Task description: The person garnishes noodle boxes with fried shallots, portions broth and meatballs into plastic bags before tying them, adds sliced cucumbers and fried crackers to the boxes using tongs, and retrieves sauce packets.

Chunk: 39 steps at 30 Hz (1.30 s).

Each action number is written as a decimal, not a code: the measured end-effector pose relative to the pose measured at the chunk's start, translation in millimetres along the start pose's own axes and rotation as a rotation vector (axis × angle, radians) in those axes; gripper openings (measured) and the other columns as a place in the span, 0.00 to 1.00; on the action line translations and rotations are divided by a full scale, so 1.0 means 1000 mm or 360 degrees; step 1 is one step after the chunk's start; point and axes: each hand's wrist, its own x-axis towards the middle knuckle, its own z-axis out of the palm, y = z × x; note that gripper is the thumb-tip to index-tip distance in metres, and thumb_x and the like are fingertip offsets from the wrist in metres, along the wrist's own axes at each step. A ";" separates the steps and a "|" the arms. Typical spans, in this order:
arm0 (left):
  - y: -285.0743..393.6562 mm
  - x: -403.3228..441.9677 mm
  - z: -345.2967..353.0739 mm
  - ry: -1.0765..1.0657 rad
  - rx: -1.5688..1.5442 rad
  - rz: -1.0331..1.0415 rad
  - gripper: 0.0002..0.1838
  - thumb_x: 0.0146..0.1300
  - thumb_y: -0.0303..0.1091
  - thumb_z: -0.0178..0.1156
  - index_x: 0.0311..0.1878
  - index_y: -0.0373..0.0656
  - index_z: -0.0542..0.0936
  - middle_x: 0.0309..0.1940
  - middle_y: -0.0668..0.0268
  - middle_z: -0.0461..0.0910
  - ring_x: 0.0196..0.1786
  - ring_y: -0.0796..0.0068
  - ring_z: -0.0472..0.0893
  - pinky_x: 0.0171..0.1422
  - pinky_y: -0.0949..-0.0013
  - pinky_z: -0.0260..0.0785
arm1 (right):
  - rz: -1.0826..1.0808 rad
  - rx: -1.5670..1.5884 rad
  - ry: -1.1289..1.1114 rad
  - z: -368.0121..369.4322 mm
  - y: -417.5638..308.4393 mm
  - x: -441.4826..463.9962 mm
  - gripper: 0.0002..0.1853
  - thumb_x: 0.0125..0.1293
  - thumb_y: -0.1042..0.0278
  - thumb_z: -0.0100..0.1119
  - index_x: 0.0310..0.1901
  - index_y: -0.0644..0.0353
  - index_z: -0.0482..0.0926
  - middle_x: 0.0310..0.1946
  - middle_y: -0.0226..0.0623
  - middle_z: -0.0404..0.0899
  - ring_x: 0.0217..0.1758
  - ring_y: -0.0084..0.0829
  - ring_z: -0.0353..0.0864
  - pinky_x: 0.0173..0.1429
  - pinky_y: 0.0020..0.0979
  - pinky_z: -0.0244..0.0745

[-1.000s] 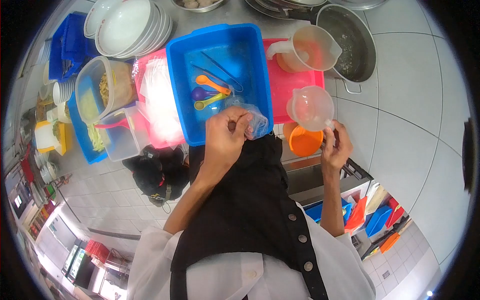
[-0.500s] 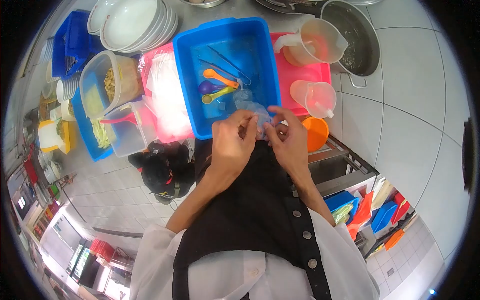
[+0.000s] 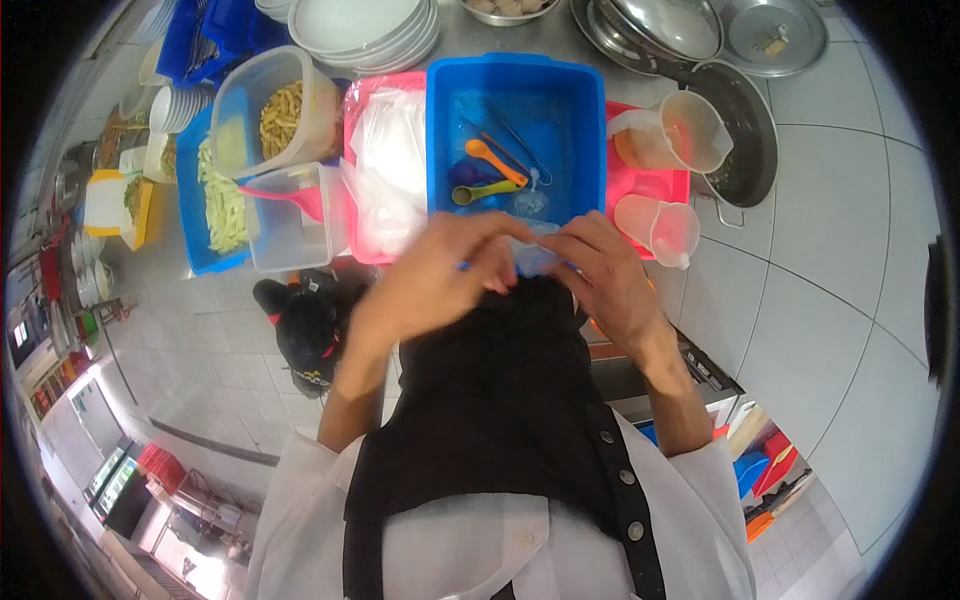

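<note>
Between my hands, at the near edge of a blue tub (image 3: pixel 440 130), is a small clear plastic bag (image 3: pixel 535 258). My left hand (image 3: pixel 440 270), a little blurred, has its fingers closed at the bag's left side. On the other side, my right hand (image 3: pixel 605 265) pinches the bag with thumb and fingers. Part of the clear plastic hangs into the tub. Beyond it in the tub lie an orange measuring spoon (image 3: pixel 490 158), a yellow-green measuring spoon (image 3: pixel 480 192), a purple spoon (image 3: pixel 467 172) and thin metal utensils (image 3: pixel 515 135).
Right of the tub stand two plastic jugs (image 3: pixel 690 135) on a pink tray (image 3: pixel 622 180), beside a metal pot (image 3: pixel 760 150). On the left are white plastic bags (image 3: pixel 390 150), food containers (image 3: pixel 232 110) and stacked plates (image 3: pixel 360 30). A black cap (image 3: pixel 305 330) shows below.
The view has shifted, so the tub and containers appear farther right. My hands have moved slightly with the plastic bag, and my left hand has turned, its fingers now blurred.
</note>
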 end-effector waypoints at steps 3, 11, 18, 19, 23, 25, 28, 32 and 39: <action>-0.020 0.018 -0.023 -0.0035 -0.0054 0.0287 0.22 0.61 0.26 0.62 0.59 0.39 0.74 0.43 0.61 0.80 0.48 0.66 0.79 0.54 0.62 0.70 | -0.0201 0.0180 0.0041 -0.005 0.000 0.017 0.07 0.54 0.78 0.64 0.36 0.62 0.81 0.35 0.37 0.77 0.40 0.41 0.72 0.46 0.37 0.70; -0.011 0.062 0.004 0.0287 0.0176 0.0822 0.17 0.58 0.34 0.67 0.48 0.37 0.78 0.58 0.56 0.68 0.69 0.53 0.63 0.73 0.56 0.55 | -0.0186 -0.0270 0.0484 -0.060 -0.024 0.059 0.03 0.59 0.72 0.61 0.34 0.59 0.82 0.34 0.34 0.79 0.38 0.38 0.69 0.42 0.37 0.67; 0.034 0.060 -0.013 0.0450 0.0625 0.1041 0.06 0.63 0.24 0.56 0.41 0.33 0.76 0.58 0.53 0.66 0.69 0.47 0.62 0.72 0.52 0.54 | -0.0305 -0.0318 0.0744 -0.048 -0.057 0.047 0.10 0.63 0.73 0.56 0.46 0.63 0.80 0.47 0.39 0.78 0.48 0.35 0.75 0.47 0.36 0.72; 0.037 0.056 -0.015 0.0444 0.0493 0.1062 0.06 0.63 0.23 0.56 0.41 0.33 0.75 0.58 0.53 0.66 0.69 0.47 0.62 0.72 0.52 0.54 | -0.0574 -0.0739 0.0546 -0.042 -0.060 0.048 0.13 0.61 0.73 0.56 0.48 0.64 0.78 0.45 0.39 0.77 0.48 0.35 0.74 0.49 0.36 0.72; 0.023 0.049 -0.024 0.0285 0.0343 0.0967 0.06 0.62 0.23 0.57 0.42 0.33 0.75 0.57 0.51 0.65 0.68 0.45 0.61 0.73 0.53 0.53 | -0.0737 -0.1302 0.0169 -0.055 -0.022 0.061 0.16 0.55 0.69 0.56 0.45 0.66 0.78 0.39 0.37 0.73 0.46 0.34 0.71 0.46 0.37 0.68; 0.016 0.045 -0.021 0.0318 0.0859 0.1008 0.08 0.60 0.25 0.59 0.41 0.34 0.76 0.57 0.51 0.66 0.69 0.45 0.61 0.75 0.45 0.51 | -0.0755 -0.1160 0.0026 -0.052 -0.009 0.056 0.14 0.56 0.67 0.58 0.44 0.62 0.79 0.38 0.36 0.72 0.46 0.34 0.69 0.48 0.37 0.66; -0.022 0.060 0.002 0.0618 0.1269 0.1204 0.10 0.58 0.29 0.58 0.42 0.37 0.78 0.54 0.50 0.70 0.67 0.46 0.66 0.75 0.34 0.45 | -0.0358 -0.0454 0.0256 -0.033 -0.011 0.052 0.07 0.61 0.67 0.61 0.39 0.57 0.82 0.39 0.34 0.74 0.46 0.35 0.68 0.48 0.36 0.65; -0.024 0.061 0.026 0.0977 0.0722 0.1256 0.17 0.59 0.25 0.60 0.52 0.37 0.74 0.53 0.52 0.69 0.64 0.45 0.66 0.73 0.36 0.48 | 0.0064 0.0815 0.0267 -0.012 -0.016 0.056 0.05 0.63 0.68 0.61 0.33 0.59 0.83 0.42 0.34 0.75 0.51 0.39 0.69 0.56 0.36 0.64; -0.016 0.049 0.027 0.1194 0.0235 0.0945 0.05 0.57 0.27 0.66 0.37 0.40 0.83 0.45 0.58 0.67 0.57 0.54 0.68 0.69 0.50 0.56 | -0.0421 -0.0791 0.0427 -0.031 -0.010 0.049 0.10 0.56 0.74 0.59 0.42 0.59 0.79 0.39 0.35 0.75 0.52 0.42 0.68 0.63 0.51 0.58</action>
